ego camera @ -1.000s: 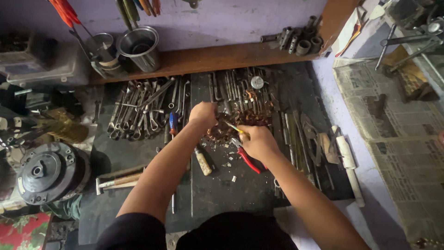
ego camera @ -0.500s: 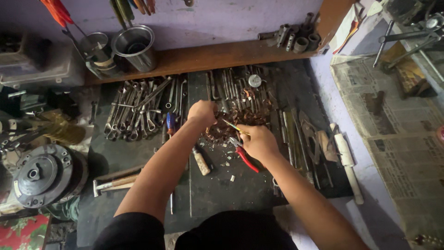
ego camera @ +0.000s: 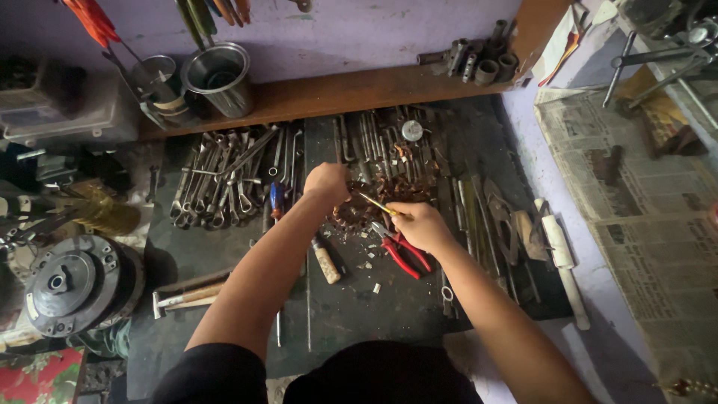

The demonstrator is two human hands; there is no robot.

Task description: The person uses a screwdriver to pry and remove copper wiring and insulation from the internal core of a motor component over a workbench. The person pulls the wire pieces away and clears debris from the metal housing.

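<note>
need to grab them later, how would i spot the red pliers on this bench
Find the dark workbench mat strewn with tools. The red pliers lie just below the right hand, near the mat's middle. Their bright red handles stand out from the grey spanners around.

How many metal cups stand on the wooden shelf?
2: a large steel cup on the wooden shelf at upper left, and a smaller cup just left of it holding tools. Others may be hidden in the dark corner.

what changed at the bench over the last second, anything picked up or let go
Almost nothing. The left hand stays on the coppery coil, and the right hand keeps its yellow-handled tool at it. The red pliers lie untouched. Only the view shifted slightly.
</note>
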